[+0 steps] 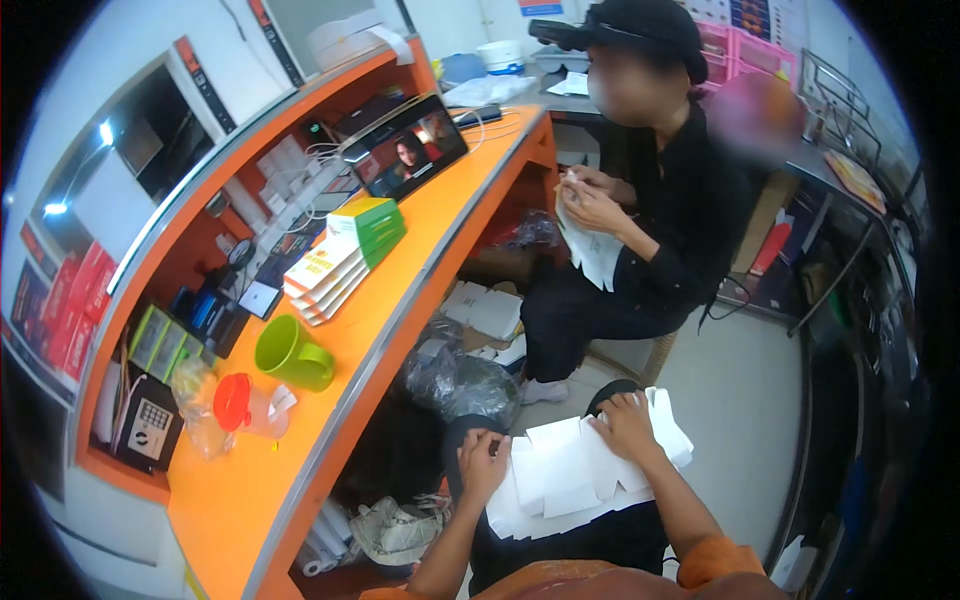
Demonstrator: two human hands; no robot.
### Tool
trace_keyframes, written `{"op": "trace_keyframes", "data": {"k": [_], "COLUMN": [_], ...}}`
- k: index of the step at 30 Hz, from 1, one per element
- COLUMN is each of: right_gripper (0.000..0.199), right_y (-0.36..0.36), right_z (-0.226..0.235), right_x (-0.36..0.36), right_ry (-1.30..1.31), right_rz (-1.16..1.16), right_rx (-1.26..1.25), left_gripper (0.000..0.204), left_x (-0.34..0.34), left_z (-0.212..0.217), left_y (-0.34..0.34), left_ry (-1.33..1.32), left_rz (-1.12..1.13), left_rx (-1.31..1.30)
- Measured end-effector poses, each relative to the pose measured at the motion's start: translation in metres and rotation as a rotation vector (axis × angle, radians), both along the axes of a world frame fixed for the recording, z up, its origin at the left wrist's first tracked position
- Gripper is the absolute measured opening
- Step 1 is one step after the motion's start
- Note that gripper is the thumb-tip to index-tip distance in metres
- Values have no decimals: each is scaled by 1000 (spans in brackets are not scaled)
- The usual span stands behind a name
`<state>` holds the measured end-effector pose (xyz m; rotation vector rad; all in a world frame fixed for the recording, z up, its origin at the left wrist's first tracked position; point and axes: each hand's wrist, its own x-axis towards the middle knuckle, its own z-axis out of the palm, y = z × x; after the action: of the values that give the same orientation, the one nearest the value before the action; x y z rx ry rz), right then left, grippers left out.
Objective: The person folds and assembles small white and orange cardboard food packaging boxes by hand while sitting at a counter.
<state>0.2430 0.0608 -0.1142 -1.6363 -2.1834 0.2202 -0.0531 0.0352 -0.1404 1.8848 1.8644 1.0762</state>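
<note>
White cardboard (565, 468) lies on my lap (600, 540), lower centre of the frame, probably for steady support. My right fingers (620, 406) spread over it; my left fingers (483, 439) curl at its edge, grip unclear.

The desk (375, 300) bars the way left of the left fingers (484, 440); a plastic bag (475, 388) bulges ahead. Right of the right fingers (622, 405), past white card (672, 425), floor (745, 375) lies open.
</note>
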Motion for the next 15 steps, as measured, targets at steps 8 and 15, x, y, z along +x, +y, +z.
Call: {"op": "trace_keyframes", "data": {"k": [8, 15], "right_gripper": [29, 28], "right_y": [-14, -10], "right_z": [3, -1], "right_x": [-11, -24], "right_ry": [74, 67], "right_rz": [-112, -114], "right_rx": [100, 108], "left_gripper": [26, 22], "left_x": [5, -16], "left_z": [16, 7], "left_y": [4, -1], "left_ry": [44, -163], "left_rz": [-127, -245], "left_rx": [-305, -326]}}
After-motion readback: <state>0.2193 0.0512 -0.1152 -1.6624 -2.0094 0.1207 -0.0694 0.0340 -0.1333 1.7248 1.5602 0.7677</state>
